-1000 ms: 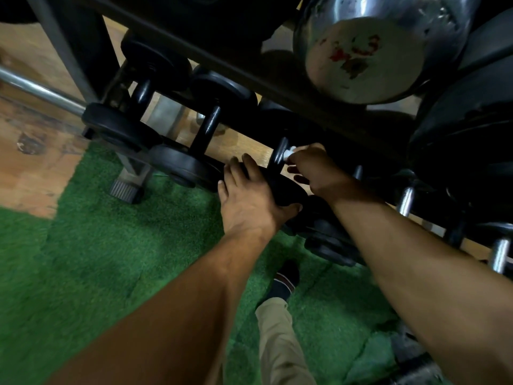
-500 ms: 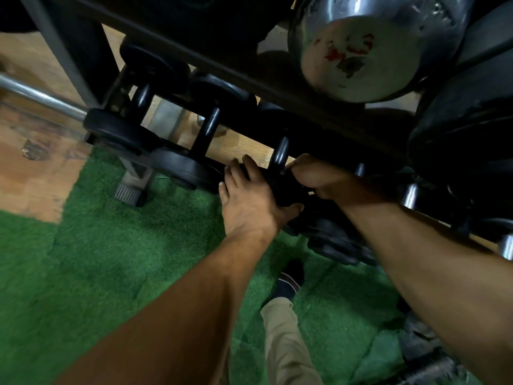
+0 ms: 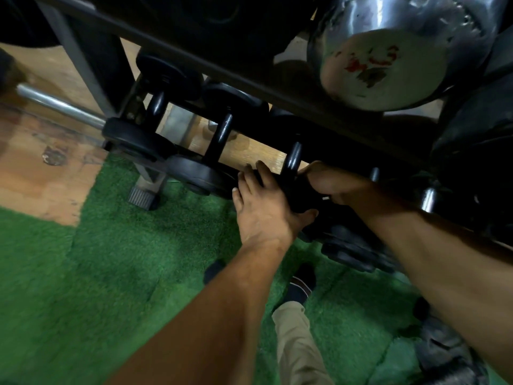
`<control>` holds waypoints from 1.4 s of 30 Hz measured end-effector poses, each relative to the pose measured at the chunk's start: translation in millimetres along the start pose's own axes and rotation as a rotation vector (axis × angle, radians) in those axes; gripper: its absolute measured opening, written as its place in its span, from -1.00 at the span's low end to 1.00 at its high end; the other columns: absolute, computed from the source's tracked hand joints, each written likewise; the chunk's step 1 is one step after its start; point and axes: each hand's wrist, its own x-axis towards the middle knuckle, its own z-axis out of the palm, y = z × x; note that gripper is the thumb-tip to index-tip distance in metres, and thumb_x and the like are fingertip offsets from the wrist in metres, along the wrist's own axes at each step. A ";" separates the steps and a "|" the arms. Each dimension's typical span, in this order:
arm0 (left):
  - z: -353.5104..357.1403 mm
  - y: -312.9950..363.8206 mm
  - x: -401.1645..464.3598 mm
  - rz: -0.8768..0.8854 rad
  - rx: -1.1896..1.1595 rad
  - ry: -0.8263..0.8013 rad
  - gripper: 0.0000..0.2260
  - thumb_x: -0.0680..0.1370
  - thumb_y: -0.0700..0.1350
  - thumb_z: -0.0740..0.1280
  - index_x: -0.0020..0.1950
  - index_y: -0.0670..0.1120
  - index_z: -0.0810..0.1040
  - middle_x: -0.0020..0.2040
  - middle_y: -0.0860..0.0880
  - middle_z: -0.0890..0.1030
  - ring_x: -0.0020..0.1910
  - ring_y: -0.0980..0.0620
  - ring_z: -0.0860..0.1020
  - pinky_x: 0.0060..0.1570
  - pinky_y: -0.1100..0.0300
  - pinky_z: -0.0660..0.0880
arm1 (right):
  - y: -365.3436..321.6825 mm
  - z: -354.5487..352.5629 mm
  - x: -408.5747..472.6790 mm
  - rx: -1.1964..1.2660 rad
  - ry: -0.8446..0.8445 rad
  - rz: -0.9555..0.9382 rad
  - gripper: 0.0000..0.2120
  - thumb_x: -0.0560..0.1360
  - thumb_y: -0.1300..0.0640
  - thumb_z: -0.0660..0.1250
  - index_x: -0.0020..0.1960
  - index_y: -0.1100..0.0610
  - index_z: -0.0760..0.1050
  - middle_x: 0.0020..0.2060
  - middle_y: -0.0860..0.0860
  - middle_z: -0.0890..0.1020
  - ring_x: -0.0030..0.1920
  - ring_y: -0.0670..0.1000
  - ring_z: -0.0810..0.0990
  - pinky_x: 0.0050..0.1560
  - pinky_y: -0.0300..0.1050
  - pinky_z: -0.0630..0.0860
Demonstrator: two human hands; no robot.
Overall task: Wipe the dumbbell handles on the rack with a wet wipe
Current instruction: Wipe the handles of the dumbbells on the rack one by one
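Left hand (image 3: 266, 209), arm extended, lies flat with straight fingers on the near black end plate of a dumbbell (image 3: 294, 162) on the low rack (image 3: 249, 87). Right hand (image 3: 333, 183) curls around its handle's lower end; the wipe is barely visible.

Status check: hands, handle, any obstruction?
Left hand braces dumbbell head. Right hand curled at black handle; wipe hidden. Upper rack rail close overhead.

We see black dumbbells (image 3: 213, 151) on a dark rack (image 3: 222, 65), green artificial turf (image 3: 97, 259), a tan wooden floor (image 3: 36, 173), a chrome weight (image 3: 388, 51) with red flecks, beige trousers (image 3: 297, 343), and a striped dark sock (image 3: 299, 287).
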 end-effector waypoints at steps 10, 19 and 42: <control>3.1 0.3 -0.5 -0.007 -0.038 0.034 0.30 0.18 0.48 0.49 0.62 -0.22 -0.01 0.57 -0.26 0.20 0.58 -0.23 0.12 0.55 -0.21 0.13 | 1.0 -23.4 -41.6 0.135 -0.091 -0.259 -0.74 0.54 0.40 0.29 0.06 0.11 0.65 -0.18 0.01 0.62 -0.21 -0.06 0.52 -0.20 -0.20 0.41; 2.8 0.4 0.0 -0.018 -0.060 0.008 0.29 0.20 0.47 0.50 0.64 -0.20 -0.02 0.60 -0.26 0.15 0.61 -0.23 0.07 0.57 -0.22 0.07 | -36.2 -10.2 -12.5 -0.738 0.577 -0.606 -0.79 0.64 0.08 0.17 0.06 0.08 0.58 -0.08 -0.03 0.63 -0.11 0.03 0.61 -0.38 -0.30 0.19; 2.4 0.2 -1.5 -0.014 -0.079 0.053 0.25 0.19 0.46 0.50 0.62 -0.20 0.07 0.57 -0.26 0.20 0.59 -0.24 0.12 0.54 -0.25 0.11 | -43.6 -15.9 -1.5 -0.374 -0.092 -0.524 -0.65 0.51 0.33 0.31 -0.29 -0.06 0.64 -0.40 -0.02 0.63 -0.32 -0.05 0.61 -0.25 -0.11 0.56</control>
